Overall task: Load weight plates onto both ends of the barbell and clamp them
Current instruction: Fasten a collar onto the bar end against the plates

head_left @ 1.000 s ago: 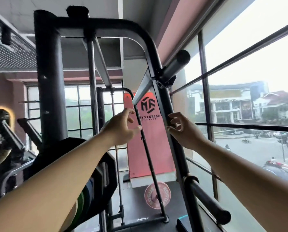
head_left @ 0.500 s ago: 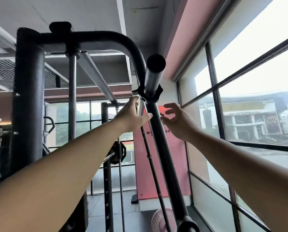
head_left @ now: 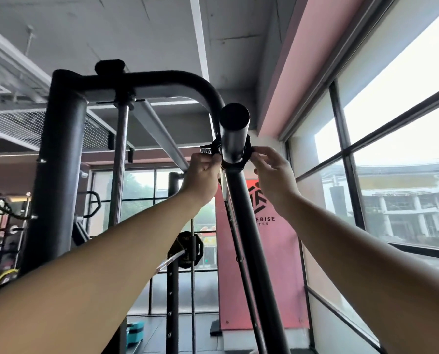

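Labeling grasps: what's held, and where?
Both hold the black clamp on the steel sleeve: left hand grips its lever side, right hand pinches its opposite edge.

A gym, shown by steel rack, weight plate and fitness banner.

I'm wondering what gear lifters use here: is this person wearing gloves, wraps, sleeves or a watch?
No. The left hand and right hand are both bare: no gloves, wraps or rings show. The left forearm and right forearm are uncovered as far as the picture's edge, with no sleeve, watch or wristband in view.
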